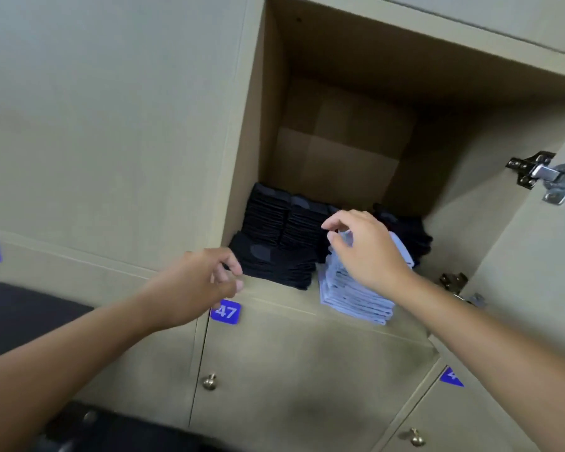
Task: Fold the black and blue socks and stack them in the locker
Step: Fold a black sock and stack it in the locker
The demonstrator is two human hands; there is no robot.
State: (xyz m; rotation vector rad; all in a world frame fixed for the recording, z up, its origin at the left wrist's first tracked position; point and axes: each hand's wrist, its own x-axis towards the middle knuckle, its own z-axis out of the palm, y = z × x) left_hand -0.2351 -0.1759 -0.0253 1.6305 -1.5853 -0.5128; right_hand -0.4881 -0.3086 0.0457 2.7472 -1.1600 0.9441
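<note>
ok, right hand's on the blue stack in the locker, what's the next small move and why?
Probably press the top blue sock flat and let go. The right hand pinches a raised edge at the top of the blue sock stack, which overhangs the locker's front edge. The left hand holds nothing, beside the black socks.

The right hand [369, 246] hides part of the blue socks [353, 295].

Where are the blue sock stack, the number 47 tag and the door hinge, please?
blue sock stack [353, 293]: head view, folded front edges.
number 47 tag [225, 312]: head view, tag centre.
door hinge [547, 176]: head view, metal arm.
</note>
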